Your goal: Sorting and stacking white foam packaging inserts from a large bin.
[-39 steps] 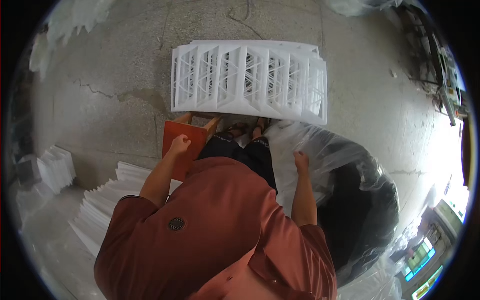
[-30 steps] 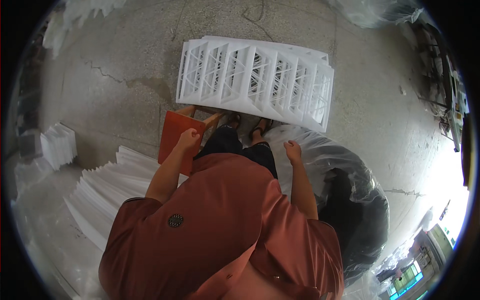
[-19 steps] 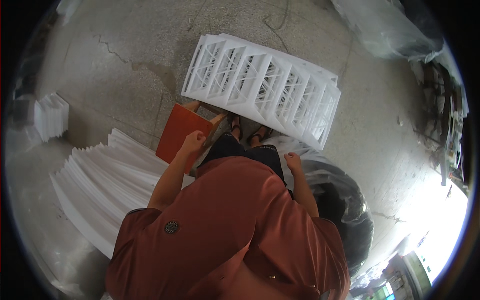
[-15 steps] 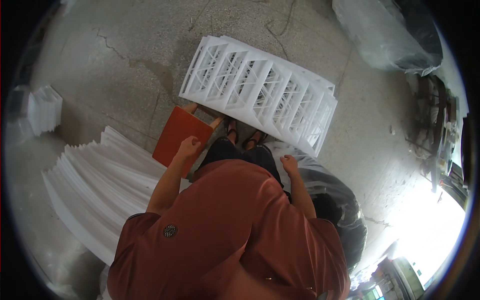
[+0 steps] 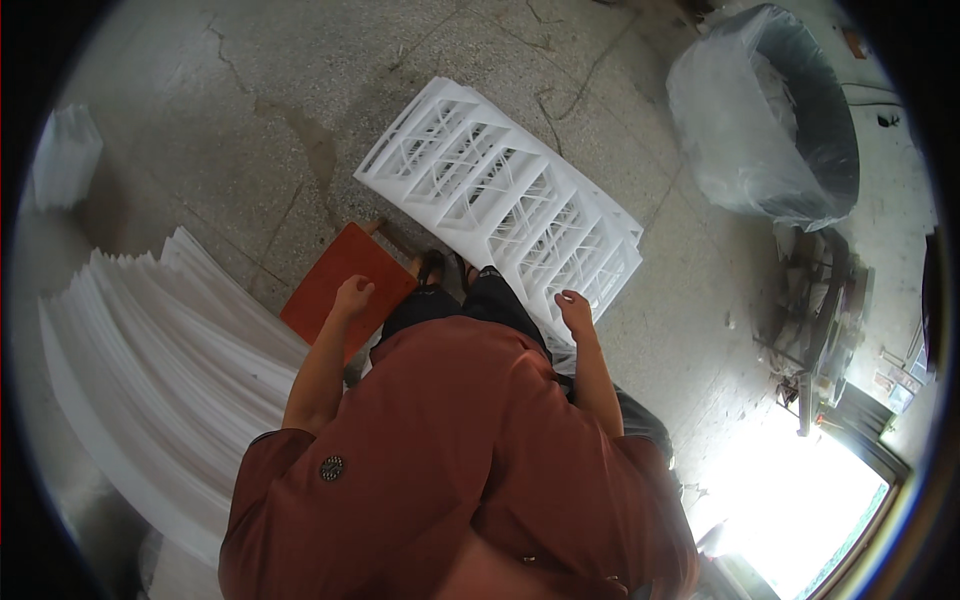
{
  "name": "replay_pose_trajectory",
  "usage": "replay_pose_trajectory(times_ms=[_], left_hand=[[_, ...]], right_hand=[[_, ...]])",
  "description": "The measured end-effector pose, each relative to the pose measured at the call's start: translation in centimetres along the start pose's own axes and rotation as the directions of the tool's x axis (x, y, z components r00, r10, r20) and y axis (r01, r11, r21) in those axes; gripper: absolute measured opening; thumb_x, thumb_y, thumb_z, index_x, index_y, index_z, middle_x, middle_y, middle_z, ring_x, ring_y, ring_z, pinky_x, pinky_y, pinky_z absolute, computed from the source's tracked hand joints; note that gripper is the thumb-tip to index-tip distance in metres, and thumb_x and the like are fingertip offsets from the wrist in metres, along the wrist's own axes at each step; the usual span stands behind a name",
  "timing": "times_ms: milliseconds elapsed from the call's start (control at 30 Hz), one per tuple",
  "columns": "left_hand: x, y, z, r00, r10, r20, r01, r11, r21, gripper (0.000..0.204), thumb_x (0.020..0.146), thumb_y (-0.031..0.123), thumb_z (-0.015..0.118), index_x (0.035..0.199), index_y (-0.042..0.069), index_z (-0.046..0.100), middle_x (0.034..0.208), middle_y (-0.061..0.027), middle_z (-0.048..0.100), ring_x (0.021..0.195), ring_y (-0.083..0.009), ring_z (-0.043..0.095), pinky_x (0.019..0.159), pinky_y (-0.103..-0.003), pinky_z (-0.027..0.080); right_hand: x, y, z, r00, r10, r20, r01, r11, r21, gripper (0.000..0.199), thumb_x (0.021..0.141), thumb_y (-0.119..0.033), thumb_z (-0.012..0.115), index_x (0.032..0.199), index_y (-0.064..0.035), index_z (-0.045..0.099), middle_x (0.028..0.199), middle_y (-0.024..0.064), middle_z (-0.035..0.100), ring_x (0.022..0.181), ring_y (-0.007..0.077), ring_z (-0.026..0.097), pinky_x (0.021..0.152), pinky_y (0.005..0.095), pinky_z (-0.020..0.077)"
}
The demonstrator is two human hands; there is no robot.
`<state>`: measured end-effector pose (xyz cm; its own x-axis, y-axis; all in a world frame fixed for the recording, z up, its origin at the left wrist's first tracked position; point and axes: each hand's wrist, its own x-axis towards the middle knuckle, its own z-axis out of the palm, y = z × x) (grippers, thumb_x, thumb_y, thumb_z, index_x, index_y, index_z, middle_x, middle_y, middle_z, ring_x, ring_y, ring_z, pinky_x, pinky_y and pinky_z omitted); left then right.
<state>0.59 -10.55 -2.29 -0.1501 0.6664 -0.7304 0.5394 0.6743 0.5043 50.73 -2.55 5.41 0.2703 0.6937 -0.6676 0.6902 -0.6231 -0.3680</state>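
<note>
I look straight down over my rust-red shirt at a cracked concrete floor. My left hand hangs loosely curled over a low red-orange stool and holds nothing. My right hand hangs with fingers apart at the near edge of a block of white lattice frames lying on the floor ahead of my feet. Whether that hand touches the frames is unclear.
A fanned stack of thin white sheets lies at my left. A small white pile sits at the far left. A black bin lined with clear plastic stands at the upper right. Dark metal clutter and a bright doorway are at the right.
The view has swung: the lattice frames shifted and turned in the picture, the plastic-lined bin beside my right arm slid out of sight, and both hands have dropped to my sides.
</note>
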Motion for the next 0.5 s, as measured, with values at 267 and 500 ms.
replay_pose_trajectory(times_ms=[267, 500], left_hand=[[-2.2, -13.4, -1.8, 0.988, -0.052, -0.145, 0.044, 0.997, -0.057, 0.042, 0.085, 0.03, 0.063, 0.116, 0.002, 0.06, 0.115, -0.0195, 0.062, 0.109, -0.0341, 0.059, 0.092, -0.042, 0.047], [-4.4, -14.5, 0.4, 0.983, -0.145, -0.109, 0.121, 0.973, -0.198, 0.042, 0.085, 0.03, 0.062, 0.116, 0.001, 0.06, 0.113, -0.0204, 0.062, 0.107, -0.0351, 0.059, 0.09, -0.042, 0.047]], right_hand=[[-2.6, -4.6, 8.5, 0.981, -0.195, -0.007, 0.195, 0.981, 0.002, 0.052, 0.081, -0.035, 0.068, 0.117, 0.0005, 0.061, 0.101, 0.0187, 0.069, 0.096, 0.0294, 0.065, 0.086, 0.0375, 0.0489], [-0.9, -3.8, 10.3, 0.958, -0.27, 0.092, 0.283, 0.94, -0.19, 0.052, 0.081, -0.038, 0.066, 0.116, -0.0001, 0.061, 0.097, 0.018, 0.068, 0.094, 0.03, 0.065, 0.085, 0.0379, 0.0491]])
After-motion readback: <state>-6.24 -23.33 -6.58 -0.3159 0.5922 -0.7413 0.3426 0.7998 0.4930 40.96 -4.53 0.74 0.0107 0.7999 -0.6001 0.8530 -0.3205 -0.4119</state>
